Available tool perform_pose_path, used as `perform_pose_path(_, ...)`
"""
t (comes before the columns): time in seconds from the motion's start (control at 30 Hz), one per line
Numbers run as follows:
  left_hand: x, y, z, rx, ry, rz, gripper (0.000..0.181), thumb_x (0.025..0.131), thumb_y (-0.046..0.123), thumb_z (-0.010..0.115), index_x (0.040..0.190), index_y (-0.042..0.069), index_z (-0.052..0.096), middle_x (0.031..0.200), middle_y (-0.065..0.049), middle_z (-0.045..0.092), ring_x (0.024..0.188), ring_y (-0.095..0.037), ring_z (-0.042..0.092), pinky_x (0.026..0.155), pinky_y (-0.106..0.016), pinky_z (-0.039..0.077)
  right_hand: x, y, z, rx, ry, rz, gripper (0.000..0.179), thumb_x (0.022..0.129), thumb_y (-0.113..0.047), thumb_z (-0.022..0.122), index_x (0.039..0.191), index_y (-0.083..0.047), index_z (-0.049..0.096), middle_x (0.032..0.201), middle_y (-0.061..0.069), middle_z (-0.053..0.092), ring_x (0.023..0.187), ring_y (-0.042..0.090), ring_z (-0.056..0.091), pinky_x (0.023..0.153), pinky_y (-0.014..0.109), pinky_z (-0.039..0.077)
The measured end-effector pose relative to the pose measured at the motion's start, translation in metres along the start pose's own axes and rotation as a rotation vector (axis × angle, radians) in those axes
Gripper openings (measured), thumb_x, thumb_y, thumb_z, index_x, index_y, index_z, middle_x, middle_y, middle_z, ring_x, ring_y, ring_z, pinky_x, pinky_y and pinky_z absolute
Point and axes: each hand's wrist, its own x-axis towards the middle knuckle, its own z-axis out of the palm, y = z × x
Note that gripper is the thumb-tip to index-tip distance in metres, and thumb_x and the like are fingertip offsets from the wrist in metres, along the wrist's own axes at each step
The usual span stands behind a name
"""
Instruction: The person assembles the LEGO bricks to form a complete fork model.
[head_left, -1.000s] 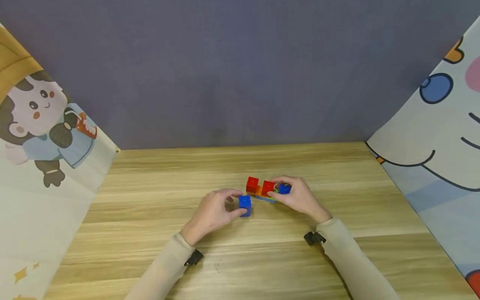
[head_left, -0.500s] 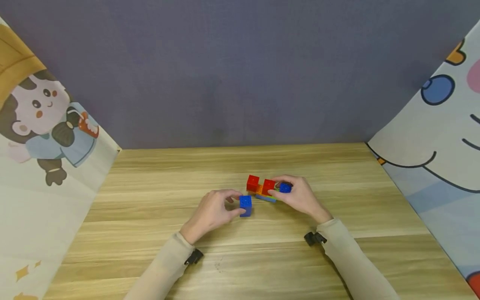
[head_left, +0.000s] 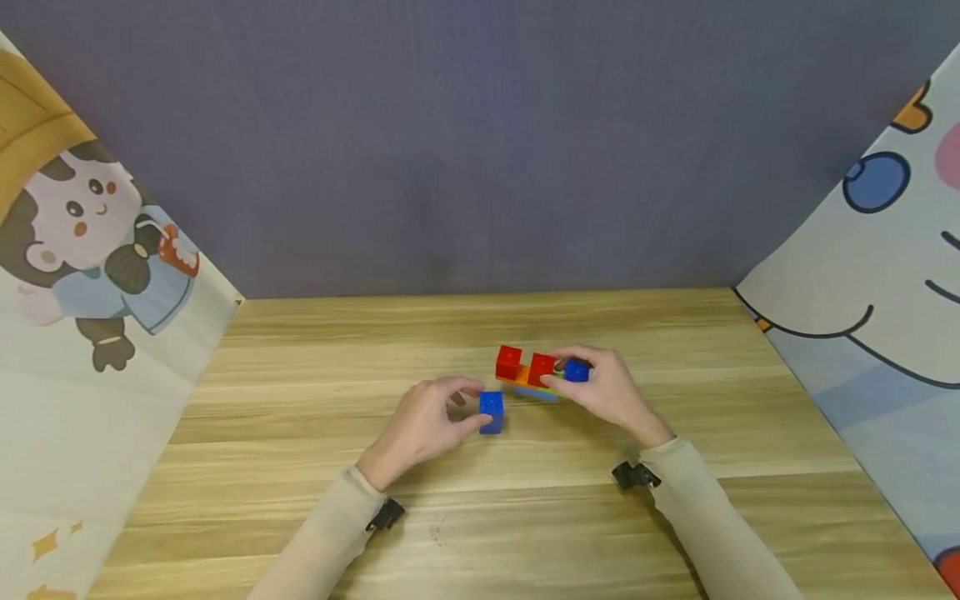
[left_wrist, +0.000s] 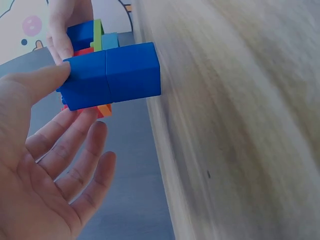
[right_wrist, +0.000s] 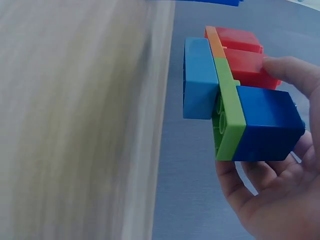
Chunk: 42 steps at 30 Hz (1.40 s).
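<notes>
My left hand pinches a stack of two dark blue building bricks between thumb and index finger; its other fingers spread loosely in the left wrist view. The stack stands upright; whether its base touches the table I cannot tell. To the right, my right hand grips a brick assembly by its red brick. That assembly carries a second red brick, an orange plate, a green plate, a light blue brick underneath and a dark blue brick. It looks raised off the table.
A wood-grain table lies beneath both hands. Behind it rises a dark grey panel. Cartoon-printed panels flank it, one on the left and one on the right. Each sleeve has a black wrist camera, left and right.
My right hand has moved slightly right and away from me with the brick assembly. The left hand and its blue stack stay almost where they were.
</notes>
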Motion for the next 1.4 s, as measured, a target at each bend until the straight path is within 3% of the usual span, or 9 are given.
perform_pose_path(0.33, -0.001, -0.001, -0.001, -0.013, 0.008, 0.016, 0.036, 0.091, 0.035, 0.085, 0.122, 0.018, 0.078, 0.117, 0.004, 0.081, 0.096, -0.014, 0.076, 0.080, -0.032, 0.060, 0.000, -0.021, -0.005, 0.025, 0.016, -0.052, 0.037, 0.091, -0.029, 0.087, 0.124, -0.015, 0.078, 0.102, 0.004, 0.078, 0.044, 0.009, 0.036, 0.043, 0.026, 0.032)
perform_pose_path(0.63, -0.002, -0.001, 0.000, -0.035, 0.031, -0.004, 0.049, 0.092, 0.038, 0.084, 0.129, 0.011, 0.068, 0.113, 0.001, 0.081, 0.093, -0.014, 0.076, 0.086, -0.037, 0.060, -0.001, -0.033, -0.003, 0.057, -0.007, -0.103, 0.038, 0.091, -0.025, 0.087, 0.126, -0.014, 0.077, 0.104, 0.007, 0.079, 0.049, 0.012, 0.049, 0.045, 0.027, 0.041)
perform_pose_path(0.83, -0.002, -0.002, 0.000, -0.100, 0.016, -0.035, 0.067, 0.091, 0.033, 0.086, 0.145, 0.012, 0.054, 0.121, 0.001, 0.080, 0.097, -0.017, 0.076, 0.085, -0.037, 0.059, 0.000, -0.041, -0.002, 0.049, -0.006, -0.149, 0.036, 0.091, -0.025, 0.087, 0.124, -0.015, 0.078, 0.105, 0.005, 0.079, 0.061, 0.013, 0.060, 0.053, 0.025, 0.046)
perform_pose_path(1.03, -0.001, -0.003, 0.000, -0.119, 0.017, -0.027, 0.076, 0.090, 0.030, 0.087, 0.153, 0.013, 0.046, 0.113, 0.002, 0.082, 0.090, -0.011, 0.074, 0.075, -0.028, 0.056, 0.002, -0.047, 0.004, 0.043, -0.015, -0.146, 0.036, 0.089, -0.024, 0.089, 0.123, -0.015, 0.079, 0.104, 0.003, 0.081, 0.077, 0.013, 0.064, 0.066, 0.024, 0.050)
perform_pose_path(1.13, -0.001, -0.003, 0.001, -0.129, 0.016, -0.025, 0.081, 0.090, 0.030, 0.087, 0.156, 0.013, 0.042, 0.107, 0.002, 0.081, 0.085, -0.009, 0.072, 0.071, -0.026, 0.056, 0.003, -0.049, 0.007, 0.045, -0.026, -0.148, 0.036, 0.089, -0.023, 0.088, 0.123, -0.015, 0.079, 0.104, 0.004, 0.080, 0.075, 0.017, 0.063, 0.065, 0.024, 0.047)
perform_pose_path(1.3, -0.001, -0.003, -0.001, -0.145, 0.013, -0.043, 0.084, 0.089, 0.032, 0.089, 0.156, 0.012, 0.043, 0.096, 0.004, 0.078, 0.076, -0.007, 0.068, 0.066, -0.026, 0.055, 0.002, -0.053, 0.011, 0.047, -0.048, -0.160, 0.036, 0.090, -0.025, 0.088, 0.124, -0.016, 0.079, 0.108, 0.001, 0.080, 0.091, 0.023, 0.071, 0.079, 0.026, 0.054)
perform_pose_path(1.4, -0.001, -0.003, -0.001, -0.164, 0.015, -0.056, 0.078, 0.087, 0.032, 0.090, 0.150, 0.012, 0.048, 0.098, 0.004, 0.078, 0.074, -0.007, 0.066, 0.066, -0.027, 0.054, 0.003, -0.054, 0.014, 0.056, -0.059, -0.164, 0.035, 0.090, -0.025, 0.087, 0.124, -0.016, 0.079, 0.109, 0.001, 0.080, 0.091, 0.020, 0.071, 0.080, 0.026, 0.056)
